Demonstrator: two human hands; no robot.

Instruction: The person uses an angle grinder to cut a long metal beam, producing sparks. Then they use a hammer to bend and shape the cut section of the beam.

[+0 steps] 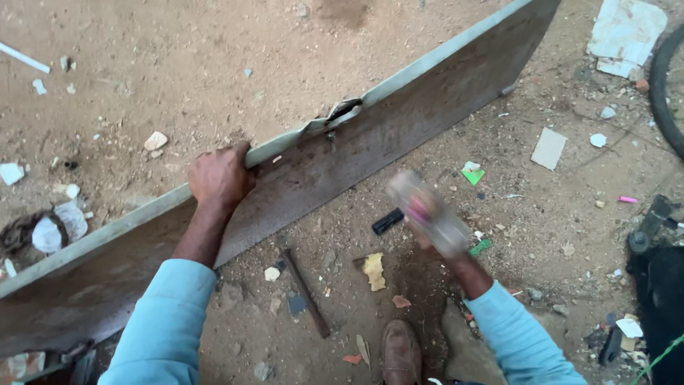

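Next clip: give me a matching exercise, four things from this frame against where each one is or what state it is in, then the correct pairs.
Things:
1. left hand
2. right hand
3. metal sheet
4. rusty rod

States:
A. lying on the dirt between the arms
B. standing on edge, top rim torn
C. gripping the sheet's top edge
D. holding a motion-blurred tool

Pairs: 1-C, 2-D, 3-B, 4-A

Lots of junk on the dirt: a rusty rod and yellow scrap lying below, a black block, green bit, cardboard square, bike tyre far off.
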